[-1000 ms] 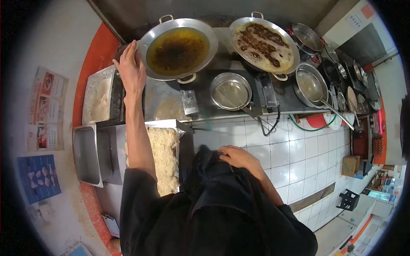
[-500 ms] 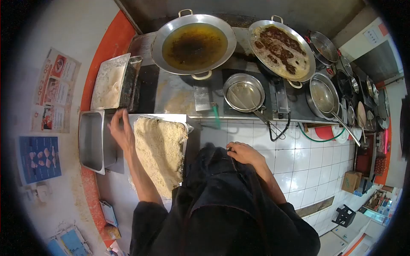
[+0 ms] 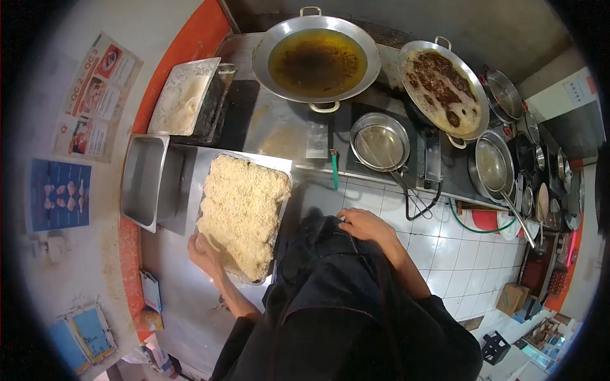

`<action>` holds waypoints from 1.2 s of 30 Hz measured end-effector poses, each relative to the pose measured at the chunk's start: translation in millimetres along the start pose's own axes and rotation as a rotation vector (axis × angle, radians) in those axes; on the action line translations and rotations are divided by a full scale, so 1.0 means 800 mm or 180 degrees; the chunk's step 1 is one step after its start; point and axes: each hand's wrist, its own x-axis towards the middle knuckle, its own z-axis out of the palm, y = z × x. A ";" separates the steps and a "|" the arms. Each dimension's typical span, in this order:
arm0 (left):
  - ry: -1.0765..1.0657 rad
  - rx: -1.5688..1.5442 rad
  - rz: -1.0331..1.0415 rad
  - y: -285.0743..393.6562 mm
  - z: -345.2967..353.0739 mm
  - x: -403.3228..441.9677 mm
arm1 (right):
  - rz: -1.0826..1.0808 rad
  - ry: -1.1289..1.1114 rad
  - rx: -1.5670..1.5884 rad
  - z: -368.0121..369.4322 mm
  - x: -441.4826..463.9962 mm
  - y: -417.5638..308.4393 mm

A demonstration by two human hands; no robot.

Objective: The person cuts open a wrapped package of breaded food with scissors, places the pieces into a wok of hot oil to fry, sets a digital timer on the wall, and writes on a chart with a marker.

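My left hand is at the lower left edge of a tray of pale crumbs; its fingers are partly curled and what they touch is unclear. At the front of my dark apron, my right hand rests with bent fingers against the cloth, and its fingertips are partly hidden. Beyond the tray stands a wide pan of dark yellow oil. To its right, brown pieces fry in a second pan of foaming oil.
An empty steel container and a flour-dusted tub stand at the left. A strainer sits between the pans and the counter edge. Further right are a pot with a ladle and stacked pans. White floor tiles show below.
My left hand has come down from beside the oil pan, past the tub, to the crumb tray's edge. My right hand stays at the apron. The view has shifted left.
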 end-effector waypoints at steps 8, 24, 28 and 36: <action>-0.0266 0.0497 0.0356 -0.006 0.000 -0.023 | -0.0122 0.0004 -0.0058 0.000 -0.001 0.001; -0.0862 0.0534 0.0249 0.063 0.028 -0.047 | -0.0146 0.0264 -0.0020 0.011 -0.012 0.021; -0.0799 -0.0134 0.0176 0.042 0.042 -0.050 | -0.0163 0.0268 -0.0009 0.006 -0.010 0.013; -0.0898 -0.0570 0.0012 0.038 0.040 -0.040 | -0.0066 0.0071 -0.0005 0.009 -0.004 0.015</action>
